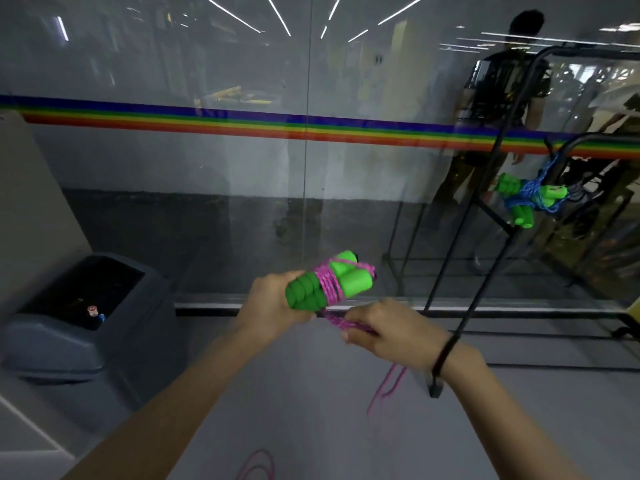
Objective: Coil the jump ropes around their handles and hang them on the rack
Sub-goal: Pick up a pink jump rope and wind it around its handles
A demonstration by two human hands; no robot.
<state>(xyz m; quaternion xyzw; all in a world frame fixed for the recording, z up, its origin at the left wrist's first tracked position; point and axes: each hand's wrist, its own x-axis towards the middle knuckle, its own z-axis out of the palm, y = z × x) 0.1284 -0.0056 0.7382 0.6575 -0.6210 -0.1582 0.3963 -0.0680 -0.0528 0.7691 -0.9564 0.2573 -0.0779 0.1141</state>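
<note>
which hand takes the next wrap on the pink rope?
Right. The right hand pinches the loose run of the pink rope just below the green handles, slack hanging beneath it. The left hand grips the handles, so it's occupied.

Green handles (pixel 313 289), pink rope (pixel 332 287), rainbow stripe (pixel 242 121)

The pale grey floor (pixel 311 403) carries a dark lidded bin (pixel 69 337) at the left and the foot of a black metal rack (pixel 435 390) at the right. Slack loops of pink rope (pixel 258 464) lie on the floor near the bottom edge (blurred). From the rack hangs a blue rope bundle (pixel 530 197).
</note>
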